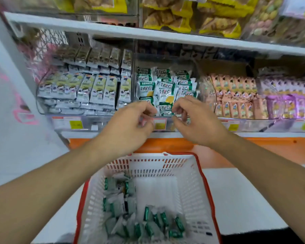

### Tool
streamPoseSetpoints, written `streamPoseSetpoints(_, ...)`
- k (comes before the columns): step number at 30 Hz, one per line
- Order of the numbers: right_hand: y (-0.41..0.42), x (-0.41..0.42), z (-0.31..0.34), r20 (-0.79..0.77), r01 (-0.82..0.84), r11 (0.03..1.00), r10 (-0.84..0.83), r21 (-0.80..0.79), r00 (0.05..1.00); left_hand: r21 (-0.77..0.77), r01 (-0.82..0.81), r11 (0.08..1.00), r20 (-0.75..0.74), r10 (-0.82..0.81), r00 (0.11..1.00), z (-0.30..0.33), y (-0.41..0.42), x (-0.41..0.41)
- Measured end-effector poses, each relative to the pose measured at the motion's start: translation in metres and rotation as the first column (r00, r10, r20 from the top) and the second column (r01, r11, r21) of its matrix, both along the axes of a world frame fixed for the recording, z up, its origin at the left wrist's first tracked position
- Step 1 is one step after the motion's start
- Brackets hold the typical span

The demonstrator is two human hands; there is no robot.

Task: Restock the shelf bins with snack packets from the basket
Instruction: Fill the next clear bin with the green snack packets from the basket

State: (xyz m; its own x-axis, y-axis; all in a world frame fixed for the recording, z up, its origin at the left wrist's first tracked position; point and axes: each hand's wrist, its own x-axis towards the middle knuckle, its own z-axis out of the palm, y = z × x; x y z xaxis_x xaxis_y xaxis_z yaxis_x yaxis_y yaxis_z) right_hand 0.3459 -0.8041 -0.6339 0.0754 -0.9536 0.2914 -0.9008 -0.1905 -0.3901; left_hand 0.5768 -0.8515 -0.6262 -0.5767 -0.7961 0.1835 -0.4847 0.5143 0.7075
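Hands: your left hand and right hand hovered loosely curled, holding nothing.
Risk: green-and-white foil snack packets heaped in the clear plastic shelf bin could slide out.

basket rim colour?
Red, running round the top edge of the white basket; the one head view shows it clearly.

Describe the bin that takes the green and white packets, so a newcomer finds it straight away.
On the middle shelf sits a row of clear bins. Take the second bin from the left, directly above the basket. Only its packets are green and white; the left neighbour's are pale, the right's peach.
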Motion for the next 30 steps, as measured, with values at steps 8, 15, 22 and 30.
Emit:
streamPoseSetpoints(8,0.067,0.063,-0.143,-0.179,-0.052,0.655,0.282,0.754,0.943,0.14,-0.022,0.99,0.469,-0.046,0.882,-0.098,0.013,0.076)
streamPoseSetpoints(15,0.1,0.07,-0.271,-0.222,0.147,0.335,0.197,0.931,0.955,0.195,-0.078,0.978,0.79,-0.11,0.604,-0.167,0.009,0.134)
streamPoseSetpoints(22,0.125,0.07,-0.323,-0.283,0.23,0.392,0.083,0.891,0.955,0.248,-0.077,0.966,0.818,-0.166,0.551,-0.165,0.006,0.113)
streamPoseSetpoints(30,0.068,0.045,-0.258,0.039,0.063,0.384,-0.253,0.921,0.967,0.416,-0.017,0.909,0.76,-0.337,0.555,-0.138,-0.002,0.085)
